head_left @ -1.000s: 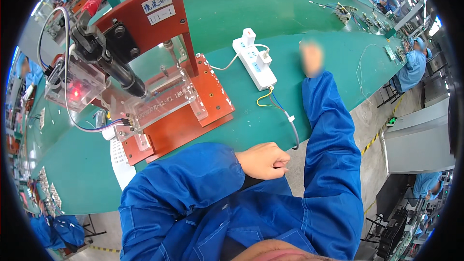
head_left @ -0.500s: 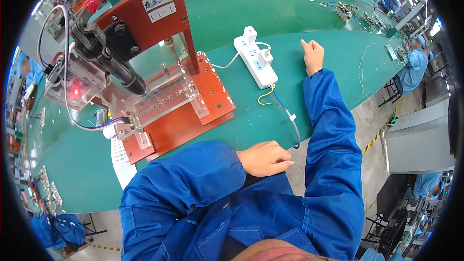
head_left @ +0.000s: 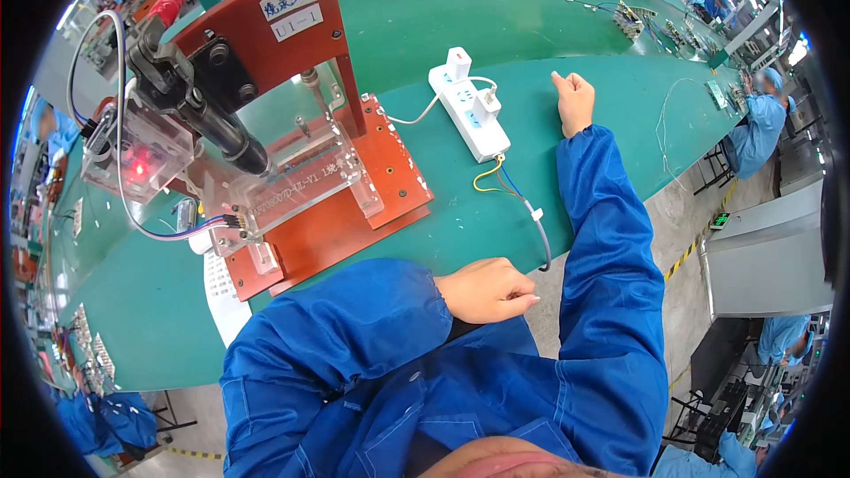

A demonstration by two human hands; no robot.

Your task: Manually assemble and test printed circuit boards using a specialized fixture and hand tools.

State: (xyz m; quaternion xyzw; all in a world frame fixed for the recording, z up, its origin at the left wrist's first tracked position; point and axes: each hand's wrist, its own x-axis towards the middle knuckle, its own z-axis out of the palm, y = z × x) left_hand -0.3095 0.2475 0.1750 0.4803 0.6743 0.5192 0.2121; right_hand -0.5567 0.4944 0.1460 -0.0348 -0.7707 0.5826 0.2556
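Note:
My left hand [head_left: 486, 291] lies bent in front of my chest at the table's front edge, fingers curled in, with nothing showing in it. Farther out to the right, my right hand [head_left: 575, 104] rests on the green table as a loose fist, its thumb against the fingers and no object visible. Nearest to the right hand is a white power strip [head_left: 479, 128] with plugs in it and a grey cable [head_left: 541, 239] with bared coloured wires at its end. To the left stands a red test fixture [head_left: 341, 239] with a black toggle clamp [head_left: 221, 128] and clear acrylic plates.
A clear box [head_left: 137, 155] with a glowing red light hangs on the fixture's left, wires looping from it. A printed sheet [head_left: 226, 296] lies beside the base. Circuit boards [head_left: 630, 22] lie at the far right, and a co-worker [head_left: 760, 128] sits at the right edge.
Both of my hands stay where they were. At the lower right edge, a co-worker's blue sleeve has come further into view.

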